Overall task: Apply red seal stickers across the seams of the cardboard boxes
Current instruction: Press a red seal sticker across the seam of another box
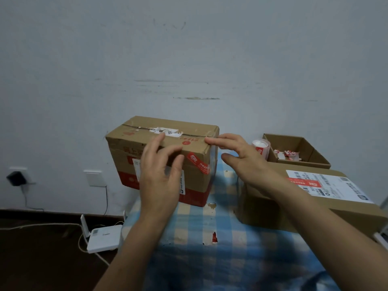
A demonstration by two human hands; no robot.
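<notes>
Both hands are spread wide and hold nothing: the left hand hovers before the near face of the cardboard box, while the right hand stretches straight fingers to its top right edge, touching or not I cannot tell. A red seal sticker sits slantwise on the box between the hands. Behind the right hand stand a sticker roll and a small open box; a labelled second box lies beneath its wrist.
</notes>
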